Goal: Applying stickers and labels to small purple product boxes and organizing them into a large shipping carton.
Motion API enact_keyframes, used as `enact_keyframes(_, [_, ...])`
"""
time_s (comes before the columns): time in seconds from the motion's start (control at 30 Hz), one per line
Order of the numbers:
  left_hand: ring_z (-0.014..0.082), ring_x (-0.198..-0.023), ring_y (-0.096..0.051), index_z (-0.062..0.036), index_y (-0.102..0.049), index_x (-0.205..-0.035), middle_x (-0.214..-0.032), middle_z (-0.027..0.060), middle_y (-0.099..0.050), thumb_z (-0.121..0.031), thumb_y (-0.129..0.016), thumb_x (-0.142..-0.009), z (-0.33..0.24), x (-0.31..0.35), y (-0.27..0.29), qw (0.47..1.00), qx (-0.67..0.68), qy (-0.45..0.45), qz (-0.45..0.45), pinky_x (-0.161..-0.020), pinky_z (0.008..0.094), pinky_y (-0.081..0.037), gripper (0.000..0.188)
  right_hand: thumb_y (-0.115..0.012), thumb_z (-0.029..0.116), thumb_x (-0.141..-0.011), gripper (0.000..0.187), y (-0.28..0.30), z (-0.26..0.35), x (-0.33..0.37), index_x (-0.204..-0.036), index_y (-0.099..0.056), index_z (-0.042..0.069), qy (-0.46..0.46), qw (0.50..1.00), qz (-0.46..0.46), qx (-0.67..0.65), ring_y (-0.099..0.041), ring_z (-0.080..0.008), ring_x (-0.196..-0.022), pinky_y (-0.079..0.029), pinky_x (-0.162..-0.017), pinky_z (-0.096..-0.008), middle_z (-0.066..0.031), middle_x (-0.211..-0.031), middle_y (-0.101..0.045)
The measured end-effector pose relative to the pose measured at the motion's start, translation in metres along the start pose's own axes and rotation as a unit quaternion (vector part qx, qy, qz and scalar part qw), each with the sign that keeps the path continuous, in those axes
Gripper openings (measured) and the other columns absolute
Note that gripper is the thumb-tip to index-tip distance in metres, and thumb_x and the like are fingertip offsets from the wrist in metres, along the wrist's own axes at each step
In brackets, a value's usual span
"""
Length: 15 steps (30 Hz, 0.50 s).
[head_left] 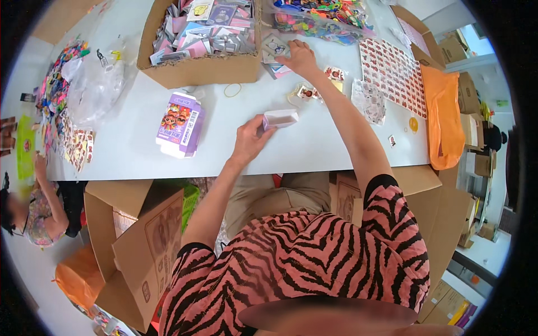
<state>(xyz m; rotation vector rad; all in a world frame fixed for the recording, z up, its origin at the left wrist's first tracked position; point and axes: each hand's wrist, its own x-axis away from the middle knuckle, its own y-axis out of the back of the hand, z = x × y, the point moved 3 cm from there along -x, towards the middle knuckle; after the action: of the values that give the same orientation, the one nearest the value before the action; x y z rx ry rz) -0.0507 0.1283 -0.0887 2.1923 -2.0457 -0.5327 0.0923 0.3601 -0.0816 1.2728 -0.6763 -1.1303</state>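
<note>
My left hand (pixel 249 141) is closed round the side of a small purple-and-white box (pixel 281 118), its open end turned up and pale inside. My right hand (pixel 301 58) reaches to the far side of the table, fingers spread and touching the edge of a small pile of flat picture cards (pixel 274 49). Left of that pile stands a cardboard carton (pixel 207 74) filled with similar pink, grey and white cards. Flattened purple printed boxes (pixel 180 126) lie stacked left of my left hand. Small picture cards (pixel 308 93) rest under my right forearm.
Clear bags of colourful trinkets (pixel 322 23) lie at the back. A sheet of red stickers (pixel 394 75) and an orange bag (pixel 443 115) are at right; a clear plastic bag (pixel 98 92) is at left. Cartons (pixel 148 246) stand below the table edge. A co-worker (pixel 42 215) sits far left.
</note>
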Motion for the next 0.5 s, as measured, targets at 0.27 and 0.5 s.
enact_keyframes(0.27, [0.027,-0.066,-0.06,-0.0034,-0.061,-0.101,-0.084,0.014,-0.065,-0.013,-0.073,-0.078,0.0,0.0,0.001,1.0,-0.007,-0.023,-0.013,-0.061,0.0345,-0.05,0.027,-0.073,0.033,-0.073,0.057,0.007,0.008,-0.002,-0.12,-0.055,0.005,0.081,0.988,-0.129,-0.035,-0.053,-0.0342,-0.111,-0.044,-0.092,-0.044,-0.0142,-0.117,-0.058])
enact_keyframes(0.5, [0.0287,-0.065,-0.061,-0.0025,-0.061,-0.099,-0.081,0.016,-0.065,-0.014,-0.073,-0.078,-0.001,-0.001,-0.001,0.999,-0.026,-0.03,-0.004,-0.061,0.0358,-0.05,0.027,-0.071,0.014,-0.078,0.024,0.031,-0.001,-0.003,-0.101,-0.067,0.007,0.055,0.955,-0.132,-0.259,-0.062,-0.0232,-0.081,-0.05,-0.072,-0.0311,-0.0119,-0.096,-0.066])
